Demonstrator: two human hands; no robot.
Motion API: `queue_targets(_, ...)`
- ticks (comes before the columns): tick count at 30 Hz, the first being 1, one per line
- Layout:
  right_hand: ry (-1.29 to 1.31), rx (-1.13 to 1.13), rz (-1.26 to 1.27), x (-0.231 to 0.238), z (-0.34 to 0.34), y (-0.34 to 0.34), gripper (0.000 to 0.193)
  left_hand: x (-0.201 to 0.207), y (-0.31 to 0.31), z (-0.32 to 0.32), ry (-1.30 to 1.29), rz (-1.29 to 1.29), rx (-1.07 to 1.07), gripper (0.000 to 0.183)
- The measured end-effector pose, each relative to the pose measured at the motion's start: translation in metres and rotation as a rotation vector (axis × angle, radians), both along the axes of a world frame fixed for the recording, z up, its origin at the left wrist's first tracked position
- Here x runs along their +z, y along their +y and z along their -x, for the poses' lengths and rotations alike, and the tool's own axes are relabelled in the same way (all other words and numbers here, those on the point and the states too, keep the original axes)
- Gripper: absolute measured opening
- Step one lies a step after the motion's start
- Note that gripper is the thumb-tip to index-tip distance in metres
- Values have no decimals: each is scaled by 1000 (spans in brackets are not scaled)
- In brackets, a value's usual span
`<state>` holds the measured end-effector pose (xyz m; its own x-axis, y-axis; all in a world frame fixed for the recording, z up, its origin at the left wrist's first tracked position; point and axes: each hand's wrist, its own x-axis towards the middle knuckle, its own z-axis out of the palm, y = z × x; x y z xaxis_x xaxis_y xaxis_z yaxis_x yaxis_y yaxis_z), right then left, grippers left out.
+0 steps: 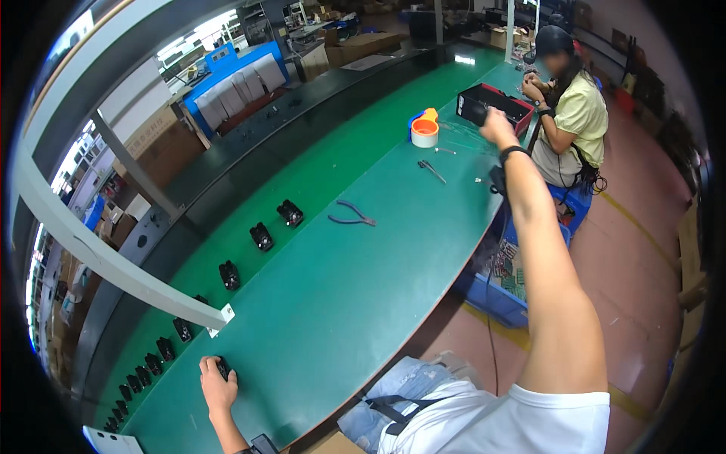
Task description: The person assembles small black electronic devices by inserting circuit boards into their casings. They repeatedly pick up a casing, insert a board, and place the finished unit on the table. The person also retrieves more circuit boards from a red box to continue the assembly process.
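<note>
My left hand (218, 386) is on the near left part of the green table (325, 303), its fingers curled round a small black part (222, 368). My right arm stretches far forward to the right. At its end my right hand (499, 129) is closed at the near edge of a black box with a red inside (522, 117); what its fingers hold, if anything, I cannot make out. Left of that box stands a tape dispenser (424, 130) with an orange core. Pliers with blue handles (352, 214) lie mid-table, and small cutters (432, 171) lie farther off.
Several black parts (262, 236) stand in a row along the bright green strip. A grey metal post (136, 280) meets the table at left. Another person (571, 113) sits at the far right, hands raised. Below the table edge is a blue bin (495, 299) with loose parts.
</note>
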<state>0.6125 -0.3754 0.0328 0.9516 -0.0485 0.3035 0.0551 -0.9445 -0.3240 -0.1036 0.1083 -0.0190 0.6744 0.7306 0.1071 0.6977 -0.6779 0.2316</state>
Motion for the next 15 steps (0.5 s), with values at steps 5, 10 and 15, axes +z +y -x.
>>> queue_targets(5,-15,23,-7,-31,-27,-84,78,-5,4,-4,21,11,81,42)
queue_targets(10,-244,126,7,-48,-7,-66,58,-6,0,-6,35,-18,111,42)
queue_targets(15,-480,298,-41,-68,35,-48,25,-3,-1,-3,54,-18,121,42)
